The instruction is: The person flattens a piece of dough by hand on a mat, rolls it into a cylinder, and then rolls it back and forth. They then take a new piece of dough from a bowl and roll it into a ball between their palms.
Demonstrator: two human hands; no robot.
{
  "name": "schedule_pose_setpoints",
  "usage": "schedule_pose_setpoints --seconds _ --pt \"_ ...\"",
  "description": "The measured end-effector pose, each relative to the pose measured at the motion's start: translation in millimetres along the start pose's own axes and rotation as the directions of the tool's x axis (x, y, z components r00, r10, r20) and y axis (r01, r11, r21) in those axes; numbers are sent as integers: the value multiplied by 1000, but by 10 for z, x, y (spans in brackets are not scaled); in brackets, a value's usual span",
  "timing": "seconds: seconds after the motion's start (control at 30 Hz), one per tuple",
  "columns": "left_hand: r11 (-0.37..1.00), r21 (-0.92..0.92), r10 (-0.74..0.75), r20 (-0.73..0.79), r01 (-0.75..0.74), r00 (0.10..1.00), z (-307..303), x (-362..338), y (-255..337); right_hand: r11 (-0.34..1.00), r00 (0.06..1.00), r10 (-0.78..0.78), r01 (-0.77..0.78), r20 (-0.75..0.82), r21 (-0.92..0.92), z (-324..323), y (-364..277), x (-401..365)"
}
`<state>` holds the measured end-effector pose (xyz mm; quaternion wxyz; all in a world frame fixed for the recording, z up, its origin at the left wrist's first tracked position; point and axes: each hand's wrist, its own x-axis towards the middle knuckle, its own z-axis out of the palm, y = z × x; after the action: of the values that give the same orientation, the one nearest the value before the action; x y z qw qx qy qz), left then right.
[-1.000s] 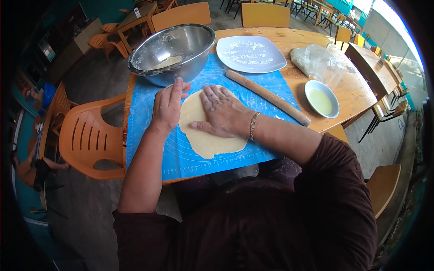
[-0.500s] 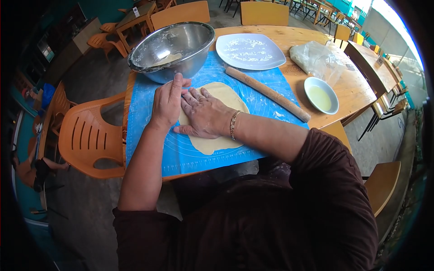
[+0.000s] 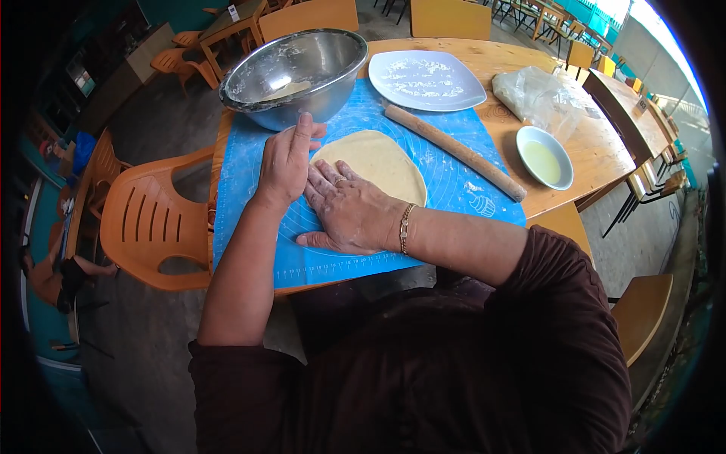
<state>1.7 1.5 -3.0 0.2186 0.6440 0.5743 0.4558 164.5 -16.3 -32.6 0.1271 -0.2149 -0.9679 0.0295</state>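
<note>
A flat, pale sheet of dough (image 3: 382, 163) lies on a blue, flour-dusted mat (image 3: 253, 246) with printed rulers and circles. My right hand (image 3: 348, 212), wearing a bracelet and a ring, rests palm down with fingers spread over the dough's near-left part. Flour whitens its fingers. Beside the dough's left edge, my left hand (image 3: 286, 163) stands on its side, thumb raised and fingers stretched out; whether it touches the dough is hard to see. Right of the dough, a wooden rolling pin (image 3: 454, 151) lies slanted across the mat.
Behind my hands stand a steel mixing bowl (image 3: 302, 72) and a floury white plate (image 3: 427, 79). On the right are a clear plastic bag (image 3: 537, 98) and a small bowl of pale yellow liquid (image 3: 543, 159). An orange chair (image 3: 155, 219) touches the table's left side.
My right hand has slid a little toward me over the dough. The dough's near edge, visible below that hand before, is now mostly hidden. The whole view has shifted slightly.
</note>
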Motion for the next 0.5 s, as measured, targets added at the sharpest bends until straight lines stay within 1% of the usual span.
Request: schedule_pose_setpoints --seconds 0.07,0.1,0.13,0.17,0.23,0.27,0.33,0.37,0.4,0.43,0.47,0.5 --pt "1000 -5 -11 -4 11 1000 -14 -10 -12 1000 1000 -30 30 -2 -1 -2 -49 -79" --pt "1000 -2 -16 -12 16 1000 -12 -15 -21 997 997 -77 77 -20 11 -15 -104 -200" --pt "1000 -16 -4 -35 3 999 1 -12 -25 992 992 -121 122 -39 21 -41 -145 -323" --pt "999 -31 10 -58 -12 998 15 -9 -25 992 991 -125 126 -40 22 -92 -174 -440" --pt "999 -40 12 -53 -14 999 29 -13 -19 974 983 -177 166 59 156 -241 -187 -676" --pt "999 -39 23 -38 -25 999 37 -16 -15 974 983 -175 164 60 158 -309 -148 -780" --pt "998 -41 36 -16 -37 999 52 -24 14 947 971 -216 182 105 265 -435 -55 -1005" --pt "1000 -16 23 26 -22 999 51 -37 49 948 972 -211 177 105 264 -502 7 -1106" --pt "1000 10 8 67 -8 998 58 -48 67 971 982 -144 117 121 207 -570 82 -1192" --pt "1000 8 9 71 -9 997 72 -53 61 987 988 -76 56 134 149 -616 153 -1257" --pt "999 27 43 82 -45 996 87 -53 48 988 988 -72 52 135 147 -638 235 -1300" --pt "995 46 78 93 -83 993 103 -50 38 1000 993 4 -8 114 30 -648 323 -1328"
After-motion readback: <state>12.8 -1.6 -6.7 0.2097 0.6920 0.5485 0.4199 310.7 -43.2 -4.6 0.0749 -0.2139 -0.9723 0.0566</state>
